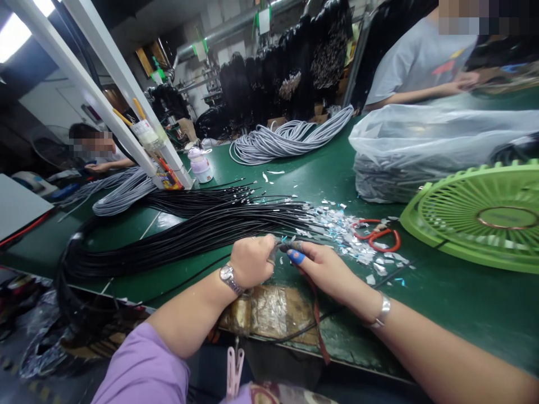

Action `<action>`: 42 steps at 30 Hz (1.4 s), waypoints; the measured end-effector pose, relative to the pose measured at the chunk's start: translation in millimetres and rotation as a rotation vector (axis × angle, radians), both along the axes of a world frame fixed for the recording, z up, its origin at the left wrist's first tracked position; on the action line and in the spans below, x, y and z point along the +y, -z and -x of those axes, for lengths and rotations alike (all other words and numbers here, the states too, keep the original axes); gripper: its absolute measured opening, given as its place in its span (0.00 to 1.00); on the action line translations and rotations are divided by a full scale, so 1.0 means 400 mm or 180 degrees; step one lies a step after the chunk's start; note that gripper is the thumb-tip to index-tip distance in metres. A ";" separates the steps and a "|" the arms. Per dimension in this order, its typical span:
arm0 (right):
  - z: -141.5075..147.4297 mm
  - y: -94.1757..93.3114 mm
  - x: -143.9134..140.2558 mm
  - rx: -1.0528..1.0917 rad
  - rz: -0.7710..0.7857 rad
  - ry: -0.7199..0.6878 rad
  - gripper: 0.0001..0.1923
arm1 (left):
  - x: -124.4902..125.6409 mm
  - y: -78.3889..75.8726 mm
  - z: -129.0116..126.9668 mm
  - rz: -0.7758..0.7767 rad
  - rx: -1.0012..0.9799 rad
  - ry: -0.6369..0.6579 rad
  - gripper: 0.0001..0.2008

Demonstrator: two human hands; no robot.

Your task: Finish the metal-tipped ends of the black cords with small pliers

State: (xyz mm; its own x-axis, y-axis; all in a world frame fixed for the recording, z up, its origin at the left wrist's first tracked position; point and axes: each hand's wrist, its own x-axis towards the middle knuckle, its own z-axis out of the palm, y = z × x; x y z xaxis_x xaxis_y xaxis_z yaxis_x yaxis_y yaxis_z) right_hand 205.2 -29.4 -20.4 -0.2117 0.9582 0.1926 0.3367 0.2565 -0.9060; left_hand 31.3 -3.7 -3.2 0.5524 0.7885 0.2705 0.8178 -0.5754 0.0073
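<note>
My left hand [252, 259], with a watch on its wrist, is closed around a thin black cable [284, 246] just above the bench's front edge. On the other side, my right hand [326, 268] pinches the same cable; blue tape wraps its thumb. The fingertips nearly meet, so the cable's exact end is hidden. A dark red strip [319, 322] hangs down below my right hand. Beyond my hands lies a large bundle of black cables [197, 238], their ends pointing right. White and blue scraps [337, 224] are scattered by those ends, beside red-handled scissors [389, 240].
A green fan [471, 219] and a clear plastic bag [391, 163] stand at right. Grey cable coils [286, 143] lie at the back, near a lilac bottle [200, 166] and a white post [122, 73]. Taped cardboard [275, 314] covers the front edge. Two people sit across.
</note>
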 end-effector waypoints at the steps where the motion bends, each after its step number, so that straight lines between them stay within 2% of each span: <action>1: 0.000 0.000 0.000 -0.0013 0.0036 0.0004 0.12 | 0.000 0.001 0.000 -0.0022 0.0028 0.0000 0.11; 16: 0.008 -0.003 -0.003 0.0262 0.0354 -0.0030 0.11 | -0.001 0.006 0.002 -0.0156 0.0013 0.0077 0.08; 21: 0.008 -0.010 -0.003 0.0189 0.0336 -0.0018 0.12 | -0.001 0.003 0.003 -0.0138 -0.0064 0.0113 0.11; 29: 0.009 -0.001 0.003 -0.0021 -0.0014 -0.0066 0.15 | 0.016 0.008 0.006 0.0297 -0.0768 0.0081 0.09; 34: 0.000 0.004 0.011 0.0135 -0.0040 0.0131 0.14 | 0.019 0.009 0.008 0.0477 -0.1077 0.0135 0.06; 37: -0.001 0.004 0.013 0.0510 0.0230 0.0349 0.14 | 0.017 0.011 0.009 0.0207 -0.0917 0.0207 0.06; 40: 0.004 0.001 0.010 0.1121 0.0972 0.0563 0.17 | 0.015 0.016 0.011 -0.0114 -0.0723 0.0443 0.06; 42: 0.009 -0.003 0.009 0.1515 0.1466 0.0521 0.19 | 0.015 0.018 0.013 -0.0273 -0.0695 0.0605 0.05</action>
State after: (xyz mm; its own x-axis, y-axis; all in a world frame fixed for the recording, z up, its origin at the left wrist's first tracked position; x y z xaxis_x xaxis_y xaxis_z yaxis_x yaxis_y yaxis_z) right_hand 201.8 -25.9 -19.3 -0.0502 0.9772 -0.2063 -0.1241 -0.2110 -0.9696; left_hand 26.1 2.1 -10.2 0.6094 0.6455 0.4603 0.6797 -0.7243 0.1158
